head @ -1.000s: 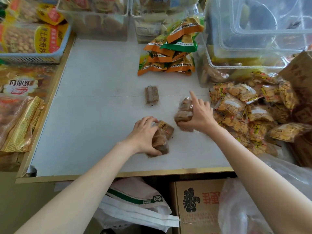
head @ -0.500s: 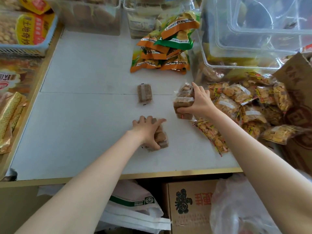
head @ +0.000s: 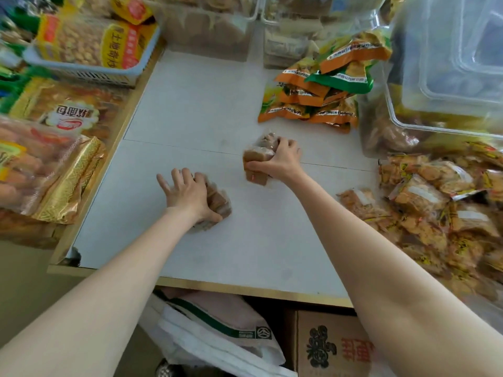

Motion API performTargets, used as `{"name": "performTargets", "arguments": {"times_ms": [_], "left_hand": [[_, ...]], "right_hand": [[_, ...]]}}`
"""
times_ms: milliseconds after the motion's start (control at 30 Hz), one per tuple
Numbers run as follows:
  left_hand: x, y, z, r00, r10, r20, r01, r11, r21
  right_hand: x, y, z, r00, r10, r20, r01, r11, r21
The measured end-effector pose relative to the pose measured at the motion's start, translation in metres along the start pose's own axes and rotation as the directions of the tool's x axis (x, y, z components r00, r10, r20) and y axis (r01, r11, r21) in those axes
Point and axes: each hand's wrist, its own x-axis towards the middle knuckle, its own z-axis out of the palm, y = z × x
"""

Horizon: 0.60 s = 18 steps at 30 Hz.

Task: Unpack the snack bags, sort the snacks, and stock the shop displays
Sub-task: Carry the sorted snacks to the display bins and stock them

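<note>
Sorting part done: right hand (head: 280, 161) grips a stack of brown snack packs (head: 257, 161), left hand (head: 187, 194) curls over a second brown pack pile (head: 217, 202) on the counter (head: 190, 118); cracker packets (head: 435, 202) right of both grips remain unsorted, displays apparently unstocked.

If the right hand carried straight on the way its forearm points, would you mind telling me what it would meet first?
Probably nothing soon: the right hand, gripping brown snack packs, points up-left over bare counter. Much farther along stand the clear bins, though depth is unclear.
</note>
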Motion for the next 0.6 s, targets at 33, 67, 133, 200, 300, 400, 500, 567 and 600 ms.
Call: {"name": "performTargets", "arguments": {"times_ms": [33,67,133,200,300,400,500,567,600], "left_hand": [[0.001,-0.004,0.001,1.000,0.012,0.017,-0.012,1.000,-0.024],[0.002,-0.007,0.002,0.999,0.026,0.034,-0.025,0.998,-0.051],[0.001,-0.011,0.003,0.997,0.046,0.055,-0.041,0.996,-0.085],[-0.001,-0.013,0.004,0.997,0.043,0.056,-0.039,0.996,-0.080],[-0.004,-0.015,0.007,0.998,0.038,0.057,-0.034,0.997,-0.065],[-0.006,-0.019,0.009,0.998,0.035,0.046,-0.031,0.997,-0.072],[-0.008,-0.023,0.013,0.999,0.031,0.030,-0.028,0.995,-0.092],[-0.009,-0.025,0.015,0.999,0.032,0.013,-0.030,0.995,-0.096],[-0.010,-0.026,0.015,0.999,0.034,0.009,-0.033,0.995,-0.096]], "right_hand": [[0.001,-0.001,0.003,1.000,0.009,0.009,-0.008,0.995,-0.101],[0.004,-0.001,0.005,0.999,0.019,0.044,-0.011,0.985,-0.171],[0.011,-0.002,0.004,0.988,0.047,0.146,-0.018,0.981,-0.194],[0.020,-0.006,0.001,0.974,0.057,0.219,-0.022,0.987,-0.158],[0.021,-0.017,-0.004,0.954,0.054,0.295,0.024,0.967,-0.254],[0.009,-0.020,0.002,0.932,0.019,0.362,0.148,0.892,-0.428],[-0.016,-0.009,0.019,0.913,-0.051,0.405,0.275,0.809,-0.519],[-0.030,-0.002,0.026,0.911,-0.110,0.399,0.336,0.758,-0.559],[-0.034,0.001,0.027,0.910,-0.136,0.391,0.354,0.746,-0.565]]}}
